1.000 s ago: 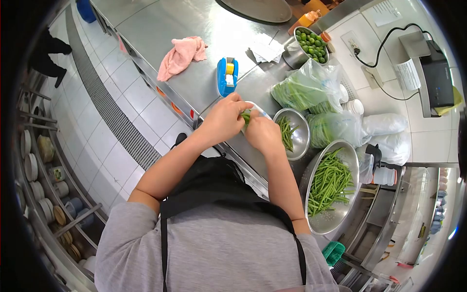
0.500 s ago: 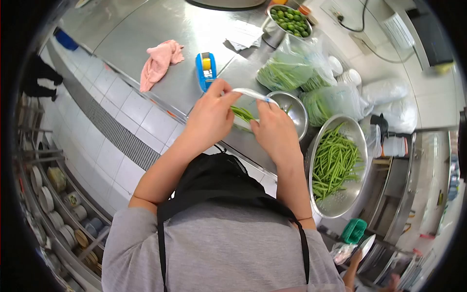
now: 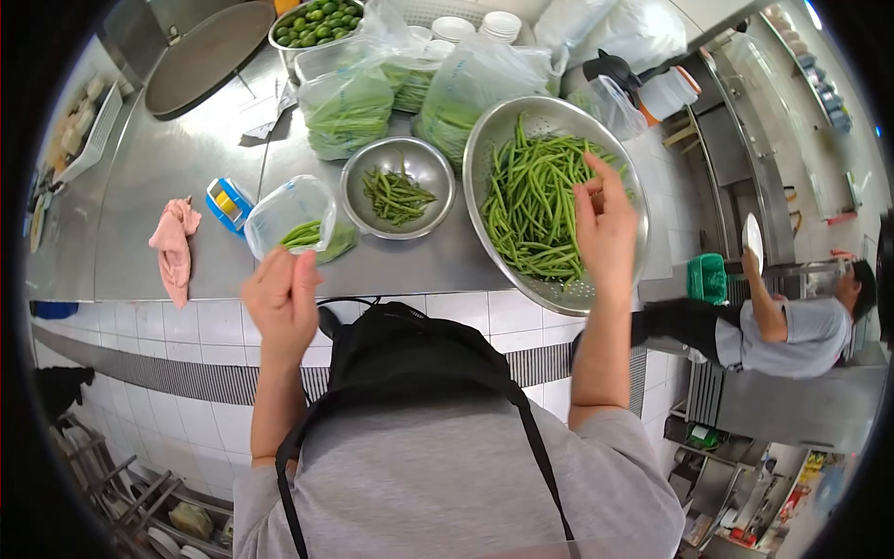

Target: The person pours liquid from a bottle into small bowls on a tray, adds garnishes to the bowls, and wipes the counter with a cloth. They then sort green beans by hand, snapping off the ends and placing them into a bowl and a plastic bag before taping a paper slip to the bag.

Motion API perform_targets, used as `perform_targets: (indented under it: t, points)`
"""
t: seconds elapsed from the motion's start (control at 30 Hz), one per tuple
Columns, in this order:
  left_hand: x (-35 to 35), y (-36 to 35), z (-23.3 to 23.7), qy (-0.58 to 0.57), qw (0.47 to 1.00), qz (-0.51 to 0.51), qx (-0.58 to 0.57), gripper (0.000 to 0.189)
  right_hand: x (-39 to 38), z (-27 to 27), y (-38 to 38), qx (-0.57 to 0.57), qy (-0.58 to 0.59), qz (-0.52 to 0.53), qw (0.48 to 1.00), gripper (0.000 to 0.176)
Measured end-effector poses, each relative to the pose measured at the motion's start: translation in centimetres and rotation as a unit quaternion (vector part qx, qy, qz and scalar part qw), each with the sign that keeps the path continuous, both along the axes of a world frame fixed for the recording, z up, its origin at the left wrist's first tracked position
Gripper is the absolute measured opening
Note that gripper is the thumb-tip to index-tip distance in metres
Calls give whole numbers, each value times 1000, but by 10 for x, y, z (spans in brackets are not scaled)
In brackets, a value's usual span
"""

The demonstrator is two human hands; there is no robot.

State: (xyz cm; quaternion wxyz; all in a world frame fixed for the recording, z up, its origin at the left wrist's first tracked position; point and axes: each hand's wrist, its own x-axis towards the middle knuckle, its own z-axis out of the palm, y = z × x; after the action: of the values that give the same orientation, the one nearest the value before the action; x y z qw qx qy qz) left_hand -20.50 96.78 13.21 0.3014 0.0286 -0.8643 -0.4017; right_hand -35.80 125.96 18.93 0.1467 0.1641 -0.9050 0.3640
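Observation:
My right hand (image 3: 607, 228) is over the right side of a perforated metal colander (image 3: 484, 219) heaped with green beans (image 3: 535, 200). Its fingers are half bent and apart, with nothing visible in them. My left hand (image 3: 282, 303) is curled closed, thumb up, at the near rim of a clear plastic bag (image 3: 279, 207). Whether it pinches the rim is hidden. The bag's mouth gapes open, and some beans (image 3: 303, 235) lie inside. Between bag and colander stands a small steel bowl (image 3: 442, 191) with a few beans.
A blue tape dispenser (image 3: 228, 207) and a pink cloth (image 3: 174, 247) lie left of the bag. Filled bags (image 3: 346, 112) and a pot of green limes (image 3: 317, 26) stand behind. At right, another person (image 3: 773, 321) holds a white plate (image 3: 753, 242).
Both hands were together at the bag's rim. My right hand has left it and moved right over the colander, while my left stays near the bag. The view has turned right.

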Motion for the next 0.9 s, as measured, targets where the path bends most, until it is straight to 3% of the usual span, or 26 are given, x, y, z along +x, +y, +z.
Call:
perform_targets:
  t: [0.07,0.13,0.2,0.23,0.37,0.47,0.57,0.67,0.8,0.87,0.9]
  points:
    - [-20,30,1,95,995,0,16,9,-13,-11,41,68,-18,32,997,30]
    - [-24,49,0,63,997,-19,31,12,-18,-33,61,133,-41,64,988,31]
    - [-27,64,1,31,998,-37,44,16,-18,-48,67,234,-104,256,932,31]
    - [-28,71,2,24,995,-84,49,19,-14,-49,65,281,-226,239,902,42]
    - [-32,84,-3,18,985,-168,37,21,-15,-50,68,367,-199,297,859,53]
    - [-33,90,-6,12,983,-180,27,19,-16,-56,64,441,-228,265,827,46]
    - [-34,93,-8,-2,984,-177,20,18,-13,-61,69,436,-168,270,842,35]
    - [-34,95,-10,-12,984,-175,18,18,-23,-58,76,356,-217,258,872,31]
    - [-38,99,-7,-27,982,-185,16,17,-19,-67,84,356,-149,268,883,25]
    - [-40,102,-3,-19,982,-189,12,16,-14,-62,82,416,-110,259,865,19]
    - [-42,103,-2,-14,981,-194,12,16,-14,-55,82,381,-96,248,886,14]
